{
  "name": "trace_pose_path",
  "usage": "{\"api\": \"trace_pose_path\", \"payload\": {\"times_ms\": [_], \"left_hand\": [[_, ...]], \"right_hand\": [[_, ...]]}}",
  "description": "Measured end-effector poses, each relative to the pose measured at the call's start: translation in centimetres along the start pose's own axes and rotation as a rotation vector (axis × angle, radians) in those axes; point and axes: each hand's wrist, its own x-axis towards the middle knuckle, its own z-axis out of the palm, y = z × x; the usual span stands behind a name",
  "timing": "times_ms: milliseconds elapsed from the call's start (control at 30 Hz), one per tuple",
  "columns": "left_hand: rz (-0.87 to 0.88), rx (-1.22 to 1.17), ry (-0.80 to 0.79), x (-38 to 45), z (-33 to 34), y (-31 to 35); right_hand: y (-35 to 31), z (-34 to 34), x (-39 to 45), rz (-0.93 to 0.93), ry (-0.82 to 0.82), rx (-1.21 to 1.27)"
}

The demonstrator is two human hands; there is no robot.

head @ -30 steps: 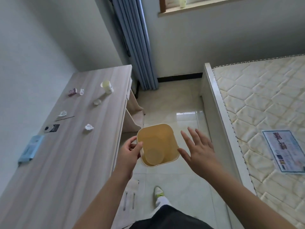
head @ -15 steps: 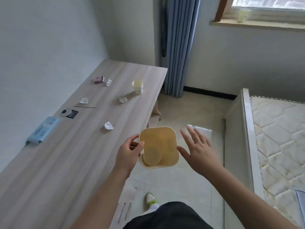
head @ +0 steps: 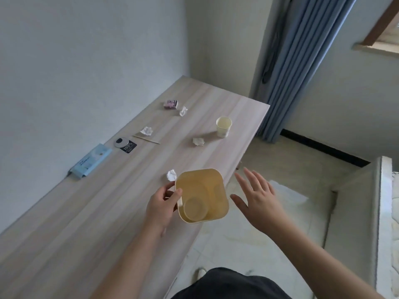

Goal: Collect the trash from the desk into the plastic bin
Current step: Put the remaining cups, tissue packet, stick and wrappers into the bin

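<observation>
My left hand (head: 163, 201) grips the left rim of a yellow plastic bin (head: 203, 194), held above the desk's right edge; nothing lies inside the bin. My right hand (head: 258, 196) hovers just right of the bin, fingers spread, holding nothing. On the wooden desk (head: 112, 203) lie crumpled white paper balls: one (head: 171, 175) right behind the bin, one (head: 198, 141) near a paper cup (head: 223, 127), one (head: 147, 131) by a thin wooden stick (head: 146, 139), and a small one (head: 183, 111) further back.
A pink packet (head: 171, 104), a black card with a round silver piece (head: 125, 143) and a blue tissue pack (head: 91, 160) lie along the wall side. Blue curtain (head: 302, 67) stands beyond the desk. A bed frame (head: 380, 212) is at the right, tiled floor between.
The view has swung left toward the desk. My left hand has carried the bin from over the floor to above the desk's edge; my right hand followed beside it.
</observation>
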Motion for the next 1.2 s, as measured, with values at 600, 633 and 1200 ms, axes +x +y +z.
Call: {"api": "trace_pose_path", "payload": {"times_ms": [600, 633, 1200], "left_hand": [[-0.122, -0.213, 0.6, 0.1, -1.8, 1.0], [-0.126, -0.227, 0.661, -0.7, -2.1, 0.5], [-0.173, -0.533, 0.987, -5.9, -5.0, -4.9]], "right_hand": [[-1.5, 0.3, 18.4, -0.493, -0.176, 0.123], [-2.1, 0.8, 19.0, -0.526, -0.191, 0.131], [-13.9, 9.4, 22.2, -0.784, -0.502, -0.142]]}}
